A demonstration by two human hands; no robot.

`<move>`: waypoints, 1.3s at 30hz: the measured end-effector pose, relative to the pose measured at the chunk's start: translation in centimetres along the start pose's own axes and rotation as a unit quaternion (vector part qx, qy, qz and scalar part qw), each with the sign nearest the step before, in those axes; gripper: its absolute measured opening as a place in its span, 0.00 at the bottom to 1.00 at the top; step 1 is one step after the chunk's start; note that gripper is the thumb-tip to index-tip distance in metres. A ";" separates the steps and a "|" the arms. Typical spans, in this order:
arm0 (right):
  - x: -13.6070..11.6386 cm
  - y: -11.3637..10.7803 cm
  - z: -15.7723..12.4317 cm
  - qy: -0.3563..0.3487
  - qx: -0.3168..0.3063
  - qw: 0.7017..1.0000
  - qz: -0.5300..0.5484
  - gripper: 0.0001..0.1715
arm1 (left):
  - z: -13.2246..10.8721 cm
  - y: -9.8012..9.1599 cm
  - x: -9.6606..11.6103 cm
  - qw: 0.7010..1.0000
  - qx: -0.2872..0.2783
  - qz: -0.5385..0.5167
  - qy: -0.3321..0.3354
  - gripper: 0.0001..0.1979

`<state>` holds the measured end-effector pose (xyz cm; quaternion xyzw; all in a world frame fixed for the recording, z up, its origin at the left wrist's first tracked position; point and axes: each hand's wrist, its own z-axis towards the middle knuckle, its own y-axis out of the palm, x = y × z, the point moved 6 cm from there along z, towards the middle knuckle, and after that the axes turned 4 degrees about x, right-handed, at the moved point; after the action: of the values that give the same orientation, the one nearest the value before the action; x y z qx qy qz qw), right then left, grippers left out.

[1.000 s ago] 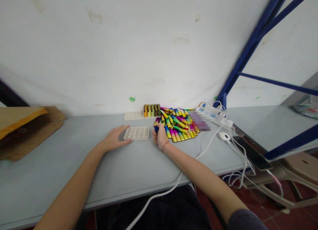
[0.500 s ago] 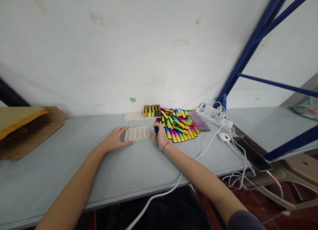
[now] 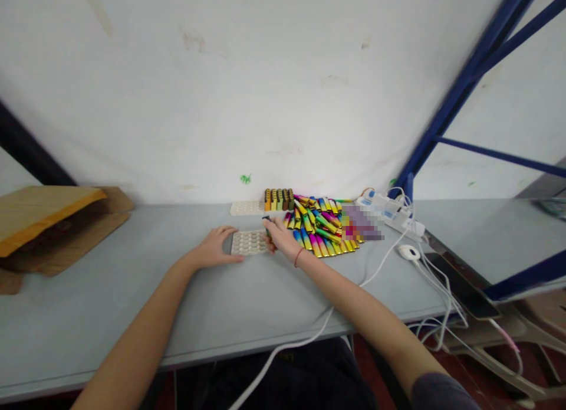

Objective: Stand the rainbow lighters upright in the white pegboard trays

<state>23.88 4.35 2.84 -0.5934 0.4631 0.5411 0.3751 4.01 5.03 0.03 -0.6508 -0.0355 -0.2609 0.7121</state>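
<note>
A white plastic tray with rows of holes (image 3: 248, 243) lies flat on the grey table. My left hand (image 3: 215, 246) grips its left end, thumb at the near edge and fingers at the far edge. Over the tray's right end is my right hand (image 3: 283, 239), closed round a lighter (image 3: 266, 219) whose dark blue top shows; the fingers hide most of it. Just right of that hand spreads a pile of shiny rainbow-coloured lighters (image 3: 325, 224). Behind, a second white tray (image 3: 245, 207) carries upright lighters in orange, yellow-green and brown (image 3: 278, 199) on its right part.
A brown paper bag (image 3: 62, 221) lies open at the left. On the right are a white power strip (image 3: 393, 214) with plugs, a round white device (image 3: 409, 252), a dark phone (image 3: 464, 286) and loose white cables. A blue metal frame (image 3: 442, 121) stands against the wall.
My right hand has moved left from the edge of the lighter pile to the right end of the near tray, carrying a lighter. My left hand stays at the tray.
</note>
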 end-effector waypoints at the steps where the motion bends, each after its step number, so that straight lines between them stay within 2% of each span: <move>1: -0.5 0.4 0.4 -0.031 -0.012 0.999 -0.030 0.13 | 0.0 0.0 0.0 1.000 -0.002 -0.002 -0.002 0.51; 6: -3.5 2.4 2.3 -0.232 -0.025 0.958 -0.166 0.10 | -0.1 0.0 0.0 1.000 0.004 -0.007 0.004 0.49; 8: -3.4 2.9 3.1 -0.244 -0.008 0.954 -0.176 0.06 | -0.1 0.0 0.0 1.000 0.004 -0.010 0.003 0.50; 11: -2.1 3.3 3.9 -0.227 0.030 0.952 -0.201 0.04 | -0.1 0.1 -0.2 1.000 0.005 -0.017 0.001 0.51; 16: -0.4 3.4 3.5 -0.238 0.060 0.922 -0.300 0.16 | 0.0 0.4 -0.6 1.000 0.002 -0.010 0.017 0.50; 19: -0.8 3.9 2.9 -0.273 0.050 0.881 -0.382 0.20 | 0.1 0.5 -0.6 1.000 0.006 -0.007 0.024 0.49; 23: -1.7 5.3 2.1 -0.329 0.000 0.801 -0.500 0.21 | 0.1 0.4 -0.5 1.000 0.004 0.000 0.021 0.49; 25: -1.8 5.7 1.8 -0.343 -0.009 0.771 -0.537 0.24 | 0.1 0.4 -0.4 1.000 0.000 0.002 0.015 0.50; 28: -1.7 5.6 1.7 -0.338 -0.007 0.750 -0.569 0.29 | 0.1 0.5 -0.4 1.000 0.001 0.000 0.008 0.51; 34: -1.9 4.4 1.5 -0.328 -0.024 0.740 -0.587 0.36 | 0.2 0.6 -0.8 1.000 0.010 0.003 -0.007 0.56; 36: -2.5 3.1 1.5 -0.308 0.015 0.739 -0.599 0.36 | 0.2 0.5 -0.7 1.000 0.008 0.000 -0.010 0.56; 39: -3.1 -0.7 1.7 -0.214 0.154 0.733 -0.627 0.30 | 0.1 0.2 -0.5 1.000 0.008 -0.011 -0.012 0.54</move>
<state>24.12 6.61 5.69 -0.5517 -0.0298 0.2166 0.8049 3.69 5.29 -0.34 -0.6477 -0.0536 -0.2606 0.7139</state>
